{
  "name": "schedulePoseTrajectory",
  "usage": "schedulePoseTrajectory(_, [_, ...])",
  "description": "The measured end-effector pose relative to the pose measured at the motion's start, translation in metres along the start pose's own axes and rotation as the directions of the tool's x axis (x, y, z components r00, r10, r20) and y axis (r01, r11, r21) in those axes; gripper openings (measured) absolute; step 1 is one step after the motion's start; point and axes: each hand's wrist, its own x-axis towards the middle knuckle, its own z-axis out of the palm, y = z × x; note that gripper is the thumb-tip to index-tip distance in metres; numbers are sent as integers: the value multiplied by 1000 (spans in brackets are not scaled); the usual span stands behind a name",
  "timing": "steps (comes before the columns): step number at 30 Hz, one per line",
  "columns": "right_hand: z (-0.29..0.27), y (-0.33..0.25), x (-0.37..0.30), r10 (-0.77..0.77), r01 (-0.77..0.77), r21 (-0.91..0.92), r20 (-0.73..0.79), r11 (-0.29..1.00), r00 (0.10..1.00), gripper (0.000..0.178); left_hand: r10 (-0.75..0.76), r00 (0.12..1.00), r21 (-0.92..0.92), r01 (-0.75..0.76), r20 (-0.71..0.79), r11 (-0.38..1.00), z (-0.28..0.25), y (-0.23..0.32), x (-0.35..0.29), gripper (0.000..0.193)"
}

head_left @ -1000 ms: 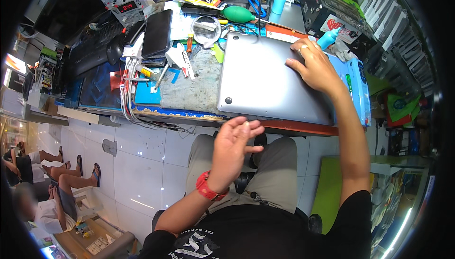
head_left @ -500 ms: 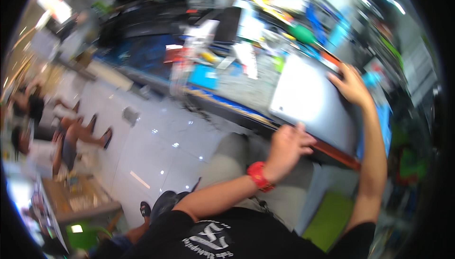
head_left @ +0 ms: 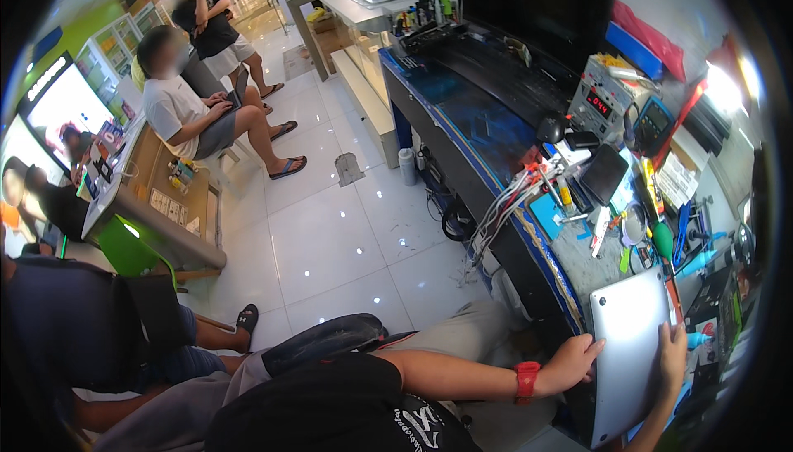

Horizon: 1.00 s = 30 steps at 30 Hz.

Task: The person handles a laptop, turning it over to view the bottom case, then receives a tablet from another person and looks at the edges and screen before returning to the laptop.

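Observation:
A silver laptop (head_left: 629, 344) lies with a smooth face up and small dark round feet at its corners, on the near right end of the workbench. My left hand (head_left: 572, 364), with a red watch (head_left: 526, 381) on the wrist, has its fingers curled at the laptop's left edge. Along the opposite edge, my right hand (head_left: 672, 351) grips the laptop from the right. The fingers' undersides are hidden, and so is whatever lies beneath the laptop.
Beyond the laptop sit a green blower bulb (head_left: 662, 240), a black phone (head_left: 605, 173), a bundle of cables (head_left: 516, 196), a power supply (head_left: 599, 98) and a multimeter (head_left: 652, 125). A monitor (head_left: 537, 14) stands farther back. People sit and stand to the left.
My view has swung left, so the bench and laptop now appear farther right. My left hand, formerly raised with fingers spread near the laptop's edge, now holds that edge.

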Motion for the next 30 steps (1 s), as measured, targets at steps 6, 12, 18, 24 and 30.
schedulePoseTrajectory(6, [20, -83, -93, 104, -107, 179, 22, 978, 994, 41, 384, 917, 344, -329, -107, 880, -25, 30, -39, 35])
schedulePoseTrajectory(12, [115, -131, -237, 255, -15, 781, -186, 625, 949, 56, 463, 858, 603, -493, 222, 627, -59, 121, -80, 45])
schedulePoseTrajectory(18, [224, -131, -333, 254, -195, 981, 186, 9, 949, 55, 84, 859, 823, -509, 505, 254, -84, 137, -62, 49])
schedulePoseTrajectory(24, [262, -114, -390, 337, -539, 754, 653, -376, 679, 61, -452, 725, 854, -446, 519, 266, -96, 88, -17, 48])
schedulePoseTrajectory(30, [267, -149, -410, 472, -557, 522, 847, -646, 247, 47, -722, 471, 855, -385, 507, 349, -106, -27, 3, 48])
